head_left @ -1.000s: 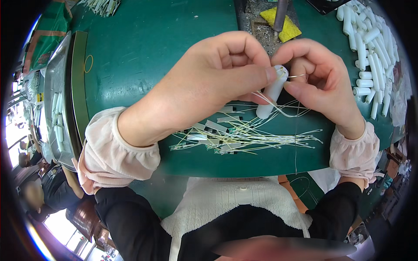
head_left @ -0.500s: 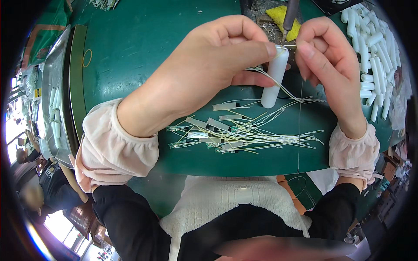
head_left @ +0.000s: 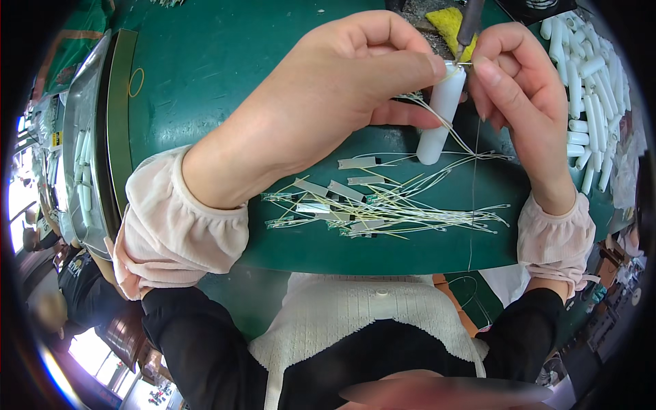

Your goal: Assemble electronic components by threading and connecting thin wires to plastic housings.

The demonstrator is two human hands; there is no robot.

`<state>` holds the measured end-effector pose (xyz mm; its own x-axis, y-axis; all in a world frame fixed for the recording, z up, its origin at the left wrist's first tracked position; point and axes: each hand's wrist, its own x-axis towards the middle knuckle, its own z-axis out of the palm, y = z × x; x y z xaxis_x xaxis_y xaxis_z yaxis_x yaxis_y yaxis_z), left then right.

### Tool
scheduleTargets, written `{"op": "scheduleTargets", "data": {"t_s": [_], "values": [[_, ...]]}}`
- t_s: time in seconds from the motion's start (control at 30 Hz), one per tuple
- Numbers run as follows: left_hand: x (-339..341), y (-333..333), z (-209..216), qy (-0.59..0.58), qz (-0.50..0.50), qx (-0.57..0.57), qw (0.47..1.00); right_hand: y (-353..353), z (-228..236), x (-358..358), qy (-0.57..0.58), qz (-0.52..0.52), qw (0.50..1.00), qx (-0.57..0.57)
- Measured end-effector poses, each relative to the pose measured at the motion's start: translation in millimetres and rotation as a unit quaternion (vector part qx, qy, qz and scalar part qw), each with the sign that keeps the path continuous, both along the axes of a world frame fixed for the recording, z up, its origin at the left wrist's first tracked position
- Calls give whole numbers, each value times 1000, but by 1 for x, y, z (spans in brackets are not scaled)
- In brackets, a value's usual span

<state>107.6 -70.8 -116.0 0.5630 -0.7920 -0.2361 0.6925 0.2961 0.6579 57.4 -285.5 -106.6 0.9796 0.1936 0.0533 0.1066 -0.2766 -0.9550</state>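
Note:
My left hand pinches the upper part of a white cylinder, perhaps a wrapped battery cell, tilted with its top leaning right. Thin pale wires run beside the cylinder from behind my left fingers. Between thumb and fingertips, my right hand grips a thin solder wire, whose long strand hangs down past the table's front edge. The wire's short end points left at the cylinder's top. There the tip of a soldering iron comes down from above; exact contact is too small to tell.
Small circuit boards with long pale wires lie in front of my hands. Behind the iron is a yellow sponge. Many white cylinders are heaped at the right. A tray stands left, near a rubber band. People sit further left.
Both hands have shifted slightly up; the left, with the cylinder, has also moved a little right. The solder wire's end and cylinder top now sit closer under the iron's tip.

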Motion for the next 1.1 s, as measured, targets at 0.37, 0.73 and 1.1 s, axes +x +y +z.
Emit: {"op": "scheduleTargets", "data": {"t_s": [0.37, 0.73, 1.1], "values": [[1, 1, -2, 35, -14, -48, 998, -1, -1, 0, -11, -4, 1000, 4], [-9, -8, 1, -100, 23, 69, 992, -5, 2, -2, 51, -10, 999, 12], [-16, 57, 53, -258, 18, 10, 966, -73, 22, -6, 92, 4, 994, -62]]}}
